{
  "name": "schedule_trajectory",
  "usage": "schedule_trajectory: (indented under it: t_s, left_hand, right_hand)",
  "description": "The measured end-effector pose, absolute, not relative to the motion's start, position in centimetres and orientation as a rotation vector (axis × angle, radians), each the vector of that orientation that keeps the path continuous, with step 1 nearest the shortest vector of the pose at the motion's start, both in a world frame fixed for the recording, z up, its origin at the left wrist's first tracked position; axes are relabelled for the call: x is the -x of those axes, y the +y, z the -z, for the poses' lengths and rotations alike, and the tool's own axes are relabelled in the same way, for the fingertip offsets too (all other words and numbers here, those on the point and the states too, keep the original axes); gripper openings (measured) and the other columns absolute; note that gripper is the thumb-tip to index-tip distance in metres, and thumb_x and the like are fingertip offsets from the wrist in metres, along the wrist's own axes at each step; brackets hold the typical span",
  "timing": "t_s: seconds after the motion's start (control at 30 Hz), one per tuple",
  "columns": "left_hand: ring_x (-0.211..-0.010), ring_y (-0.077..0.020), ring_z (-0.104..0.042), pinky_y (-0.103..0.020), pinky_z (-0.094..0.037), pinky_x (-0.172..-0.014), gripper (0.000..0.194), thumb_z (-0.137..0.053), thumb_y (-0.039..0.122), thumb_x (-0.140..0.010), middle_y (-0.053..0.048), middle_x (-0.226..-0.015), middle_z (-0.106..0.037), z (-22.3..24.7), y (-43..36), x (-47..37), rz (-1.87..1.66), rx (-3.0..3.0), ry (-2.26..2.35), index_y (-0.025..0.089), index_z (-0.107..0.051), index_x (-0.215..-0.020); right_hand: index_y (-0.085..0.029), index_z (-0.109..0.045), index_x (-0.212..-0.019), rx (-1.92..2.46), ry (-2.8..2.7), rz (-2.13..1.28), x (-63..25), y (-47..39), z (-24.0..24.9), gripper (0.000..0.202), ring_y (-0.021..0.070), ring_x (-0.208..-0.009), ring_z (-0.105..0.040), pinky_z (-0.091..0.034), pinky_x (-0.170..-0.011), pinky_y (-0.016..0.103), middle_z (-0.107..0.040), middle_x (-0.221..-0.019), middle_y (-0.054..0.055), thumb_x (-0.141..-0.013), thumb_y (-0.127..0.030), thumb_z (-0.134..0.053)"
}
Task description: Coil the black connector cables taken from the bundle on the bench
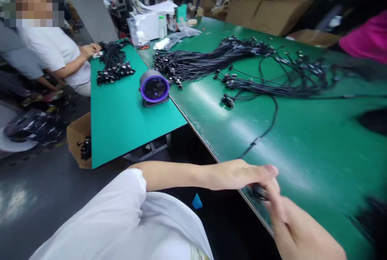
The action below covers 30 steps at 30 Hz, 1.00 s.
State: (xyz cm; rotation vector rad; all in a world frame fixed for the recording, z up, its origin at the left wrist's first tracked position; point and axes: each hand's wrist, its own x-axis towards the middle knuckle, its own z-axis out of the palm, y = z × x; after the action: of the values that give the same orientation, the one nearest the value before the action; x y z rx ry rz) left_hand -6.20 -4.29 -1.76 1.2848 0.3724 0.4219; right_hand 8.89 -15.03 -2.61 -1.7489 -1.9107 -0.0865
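My left hand [242, 174] reaches across the front edge of the green table with its thumb stretched over the fingers. My right hand [298, 227] meets it from the lower right, its fingertips pressed close to the left thumb. A small dark cable end [258, 192] shows between the two hands, partly hidden and blurred. From behind my left hand a thin black cable [252, 145] runs up the table and curves toward a loose bundle of black cables [272, 84]. Both hands look closed around the cable end.
A thick bundle of black cables [199, 60] lies farther back on the green table [317, 147]. A round purple-rimmed device [155, 88] stands on the lower side table [121, 127]. At left, a co-worker's hands [90, 50] handle cables. A cardboard box [77, 135] sits below.
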Motion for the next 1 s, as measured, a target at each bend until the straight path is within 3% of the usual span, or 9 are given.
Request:
schedule_trajectory:
  t_s: [0.07, 0.13, 0.23, 0.4, 0.53, 0.73, 0.77, 0.9, 1.0]
  left_hand:
    - [-0.099, -0.0182, -0.056, -0.032, -0.042, -0.099, 0.039, -0.049, 0.042, -0.094, -0.006, -0.087, -0.063, 0.8, -5.4, 7.0, -0.515, -1.354, 0.348, 0.013, -0.072, -0.082]
    - [-0.117, -0.0224, -0.052, -0.034, -0.040, -0.104, 0.031, -0.065, 0.039, -0.084, -0.009, -0.113, -0.063, 1.0, -6.5, 7.0, -0.613, -1.323, 0.501, 0.016, -0.070, -0.103]
    - [-0.131, -0.0276, -0.046, -0.042, -0.039, -0.108, 0.054, -0.064, 0.038, -0.085, -0.012, -0.141, -0.050, 2.8, -7.6, 6.2, -0.481, -1.190, 0.548, 0.021, -0.053, -0.135]
    - [-0.139, -0.0240, -0.039, -0.039, -0.027, -0.118, 0.044, -0.045, 0.033, -0.097, -0.009, -0.147, -0.048, 4.7, -7.9, 5.2, -0.621, -1.574, 0.465, 0.021, -0.049, -0.140]
    - [-0.135, -0.0202, -0.046, -0.035, -0.032, -0.116, 0.044, -0.037, 0.028, -0.100, -0.010, -0.145, -0.051, 4.8, -7.3, 4.6, -0.654, -1.825, 0.491, 0.019, -0.044, -0.143]
    - [-0.149, -0.0242, -0.019, -0.041, -0.024, -0.121, 0.062, -0.042, 0.029, -0.097, -0.013, -0.162, -0.017, 5.6, -8.2, 2.7, -0.481, -2.115, 0.349, 0.019, -0.018, -0.154]
    - [-0.149, -0.0249, -0.020, -0.041, -0.026, -0.120, 0.064, -0.044, 0.030, -0.097, -0.013, -0.162, -0.017, 5.5, -8.3, 2.5, -0.435, -2.160, 0.324, 0.020, -0.017, -0.154]
    - [-0.134, -0.0280, -0.047, -0.047, -0.038, -0.112, 0.052, -0.043, 0.039, -0.096, -0.010, -0.146, -0.048, 5.2, -5.2, 2.6, -0.449, -2.370, 0.412, 0.027, -0.037, -0.146]
    - [-0.131, -0.0390, -0.046, -0.058, -0.037, -0.108, 0.062, -0.040, 0.050, -0.093, -0.015, -0.140, -0.051, 6.1, -0.8, 2.7, -0.559, -2.586, 0.709, 0.020, -0.035, -0.147]
  right_hand:
    - [-0.022, -0.063, -0.073, 1.759, -1.899, 0.169, -8.9, -14.6, 1.6, 0.036, 0.0163, -0.050, -0.057, -0.037, -0.044, 0.027, -0.063, -0.063, 0.003, -0.096, -0.038, -0.040]
    - [-0.020, -0.061, -0.073, 1.782, -1.818, 0.333, -9.1, -14.4, 1.1, 0.035, 0.0161, -0.057, -0.058, -0.037, -0.051, 0.027, -0.063, -0.064, 0.003, -0.098, -0.034, -0.040]
    - [-0.019, -0.060, -0.074, 1.824, -1.733, 0.317, -8.9, -14.3, 1.1, 0.031, 0.0156, -0.065, -0.056, -0.037, -0.060, 0.027, -0.061, -0.066, 0.003, -0.097, -0.027, -0.041]
    - [-0.019, -0.055, -0.073, 1.678, -1.318, -0.434, -8.2, -14.2, 2.1, 0.029, 0.0123, -0.066, -0.053, -0.038, -0.064, 0.024, -0.057, -0.070, 0.000, -0.096, -0.031, -0.045]
    - [-0.020, -0.047, -0.068, 1.503, -1.092, -0.899, -8.7, -14.7, 3.5, 0.038, 0.0113, -0.053, -0.039, -0.035, -0.054, 0.024, -0.040, -0.057, -0.004, -0.095, -0.046, -0.042]
    - [-0.019, -0.056, -0.099, 1.701, -1.140, -0.499, -8.9, -16.6, 4.3, 0.025, 0.0212, -0.090, -0.057, -0.045, -0.083, 0.034, -0.061, -0.097, 0.009, -0.094, -0.041, -0.044]
    - [-0.019, -0.056, -0.099, 1.701, -1.153, -0.526, -9.3, -16.9, 4.4, 0.026, 0.0208, -0.089, -0.058, -0.046, -0.083, 0.034, -0.062, -0.097, 0.008, -0.095, -0.040, -0.040]
    - [-0.021, -0.054, -0.093, 1.846, -0.888, -0.593, -15.4, -19.8, 4.6, 0.026, 0.0164, -0.076, -0.061, -0.046, -0.074, 0.029, -0.062, -0.082, 0.002, -0.098, -0.037, -0.034]
    - [-0.020, -0.052, -0.106, 2.172, -0.561, -0.270, -23.4, -25.1, 3.0, 0.024, 0.0166, -0.065, -0.059, -0.045, -0.069, 0.029, -0.060, -0.077, 0.002, -0.097, -0.036, -0.036]
